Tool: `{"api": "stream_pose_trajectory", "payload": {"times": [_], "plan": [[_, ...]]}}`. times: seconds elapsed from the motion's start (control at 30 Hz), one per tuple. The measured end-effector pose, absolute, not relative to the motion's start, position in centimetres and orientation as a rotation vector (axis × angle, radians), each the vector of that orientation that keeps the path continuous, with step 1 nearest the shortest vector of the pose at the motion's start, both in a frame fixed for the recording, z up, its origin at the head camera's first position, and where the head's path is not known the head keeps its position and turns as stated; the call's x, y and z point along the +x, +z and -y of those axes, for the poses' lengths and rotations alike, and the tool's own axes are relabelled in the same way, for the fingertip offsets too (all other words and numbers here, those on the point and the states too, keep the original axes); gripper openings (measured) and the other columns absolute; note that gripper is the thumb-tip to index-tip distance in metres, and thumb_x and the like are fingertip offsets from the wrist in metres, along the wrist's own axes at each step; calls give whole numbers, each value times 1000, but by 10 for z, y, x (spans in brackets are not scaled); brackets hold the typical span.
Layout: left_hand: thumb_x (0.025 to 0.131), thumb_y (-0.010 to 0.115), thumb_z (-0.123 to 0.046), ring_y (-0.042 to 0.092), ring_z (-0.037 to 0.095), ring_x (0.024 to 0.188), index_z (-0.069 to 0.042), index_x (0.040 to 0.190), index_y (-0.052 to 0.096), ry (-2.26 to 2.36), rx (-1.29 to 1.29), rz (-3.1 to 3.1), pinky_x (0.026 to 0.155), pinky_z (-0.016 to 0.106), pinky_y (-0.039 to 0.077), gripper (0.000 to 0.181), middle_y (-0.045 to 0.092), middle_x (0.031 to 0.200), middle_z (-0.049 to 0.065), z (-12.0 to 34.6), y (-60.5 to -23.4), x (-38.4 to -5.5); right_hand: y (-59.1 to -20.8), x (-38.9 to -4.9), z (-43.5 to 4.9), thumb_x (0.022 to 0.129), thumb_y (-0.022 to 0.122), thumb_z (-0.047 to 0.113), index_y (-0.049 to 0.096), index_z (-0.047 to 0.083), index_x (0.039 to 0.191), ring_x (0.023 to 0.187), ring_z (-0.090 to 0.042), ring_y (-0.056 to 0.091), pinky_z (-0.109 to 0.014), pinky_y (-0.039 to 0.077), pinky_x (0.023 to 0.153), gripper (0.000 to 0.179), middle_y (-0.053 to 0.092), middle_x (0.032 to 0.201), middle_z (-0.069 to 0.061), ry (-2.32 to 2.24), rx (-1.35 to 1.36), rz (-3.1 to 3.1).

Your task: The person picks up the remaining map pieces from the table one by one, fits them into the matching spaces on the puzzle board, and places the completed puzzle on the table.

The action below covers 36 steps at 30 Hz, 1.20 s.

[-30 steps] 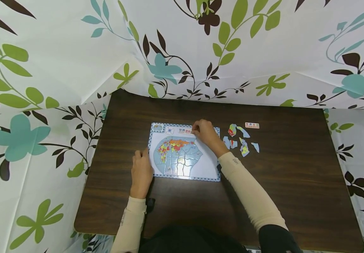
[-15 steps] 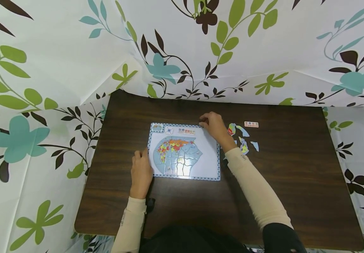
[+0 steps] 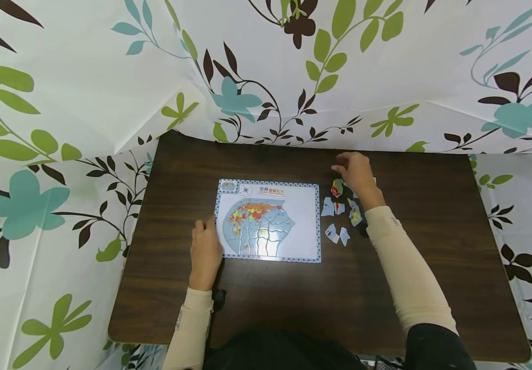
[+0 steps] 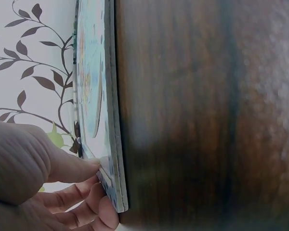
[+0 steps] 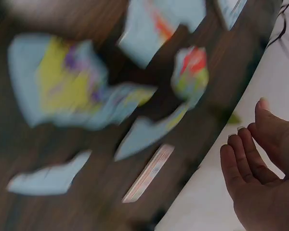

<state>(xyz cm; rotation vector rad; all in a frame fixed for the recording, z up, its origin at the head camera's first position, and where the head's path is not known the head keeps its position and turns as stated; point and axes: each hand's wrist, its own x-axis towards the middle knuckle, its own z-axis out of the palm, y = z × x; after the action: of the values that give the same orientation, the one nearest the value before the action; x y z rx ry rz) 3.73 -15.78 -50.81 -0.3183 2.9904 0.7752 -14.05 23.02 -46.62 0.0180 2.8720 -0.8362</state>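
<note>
The puzzle board (image 3: 304,221) lies flat on the worktop (image 3: 423,267), just to the right of the left grip (image 3: 207,252), whose thumb and fingers pinch its near-side edge; the right grip (image 3: 358,172) holds nothing, its fingers loosely bent and slightly apart from the thumb, above the far end of the loose pieces (image 3: 354,211).

The filling of the board looks well past halfway, as a judgement; the fitted pieces (image 3: 259,226) make one joined patch of map on the side toward the left grip; the white part toward the right grip is bare, so the map's right side remains to be filled.

The board serves as the tray, holding that patch, with a title strip (image 3: 270,190) at its top; the loose pieces lie outside it, scattered on the worktop below and nearer the body than the right grip; a loose printed strip (image 5: 148,173) lies beside them, near that grip; whether the compass emblem (image 3: 245,189) is printed or fitted, I cannot tell.
</note>
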Motion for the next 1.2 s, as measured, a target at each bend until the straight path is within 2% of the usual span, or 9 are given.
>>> {"api": "stream_pose_trajectory", "payload": {"times": [0.13, 0.23, 0.37, 0.63, 0.8, 0.93, 1.07, 1.2], "plan": [[88, 64, 9, 52, 44, 111, 0, 138, 54, 775, -329, -2974, 75, 58, 54, 53, 50, 122, 27, 158, -507, 36, -471, -136, -257, 97, 66, 18, 57, -4, 134, 108, -40, 59, -55, 48, 92, 44, 59, 127, -28, -781, 90, -2885], [88, 64, 9, 52, 44, 110, 0, 138, 54, 779, -328, -2981, 75, 58, 54, 52, 50, 122, 27, 159, -507, 36, -476, -130, -274, 96, 67, 17, 55, -7, 136, 118, -45, 53, -58, 43, 100, 48, 54, 133, -31, -751, 138, -2891], [88, 64, 9, 53, 45, 110, 0, 137, 56, 787, -327, -2997, 74, 59, 54, 50, 51, 120, 27, 162, -508, 36, -482, -125, -290, 94, 71, 19, 54, -7, 137, 134, -51, 39, -61, 34, 109, 53, 46, 140, -34, -736, 199, -2876], [91, 62, 6, 53, 46, 109, 0, 136, 56, 793, -323, -2997, 73, 60, 54, 46, 51, 119, 27, 162, -508, 37, -494, -116, -313, 95, 67, 11, 49, -10, 139, 137, -52, 35, -59, 28, 114, 52, 43, 143, -35, -665, 189, -2883], [91, 61, 6, 53, 45, 109, 1, 136, 55, 800, -323, -2996, 74, 60, 54, 46, 51, 119, 27, 162, -507, 37, -499, -111, -317, 97, 65, 13, 51, -7, 140, 136, -54, 35, -61, 30, 112, 49, 40, 145, -35, -630, 162, -2900], [91, 61, 6, 53, 45, 107, 2, 135, 56, 805, -315, -3004, 74, 59, 54, 45, 51, 117, 27, 162, -507, 37, -504, -107, -317, 97, 65, 12, 58, -5, 134, 135, -52, 37, -61, 34, 110, 41, 43, 145, -31, -613, 180, -2940], [91, 62, 6, 54, 45, 106, 2, 135, 57, 815, -312, -3012, 73, 59, 54, 44, 52, 116, 27, 161, -508, 37, -509, -104, -318, 96, 67, 11, 67, -5, 121, 130, -47, 44, -59, 38, 106, 30, 50, 137, -27, -631, 190, -3007], [91, 62, 6, 54, 45, 105, 2, 134, 57, 820, -308, -3006, 72, 58, 54, 43, 52, 116, 27, 161, -509, 37, -511, -101, -319, 93, 70, 9, 69, -4, 113, 120, -46, 51, -59, 42, 100, 24, 57, 126, -26, -684, 179, -3065]]}}
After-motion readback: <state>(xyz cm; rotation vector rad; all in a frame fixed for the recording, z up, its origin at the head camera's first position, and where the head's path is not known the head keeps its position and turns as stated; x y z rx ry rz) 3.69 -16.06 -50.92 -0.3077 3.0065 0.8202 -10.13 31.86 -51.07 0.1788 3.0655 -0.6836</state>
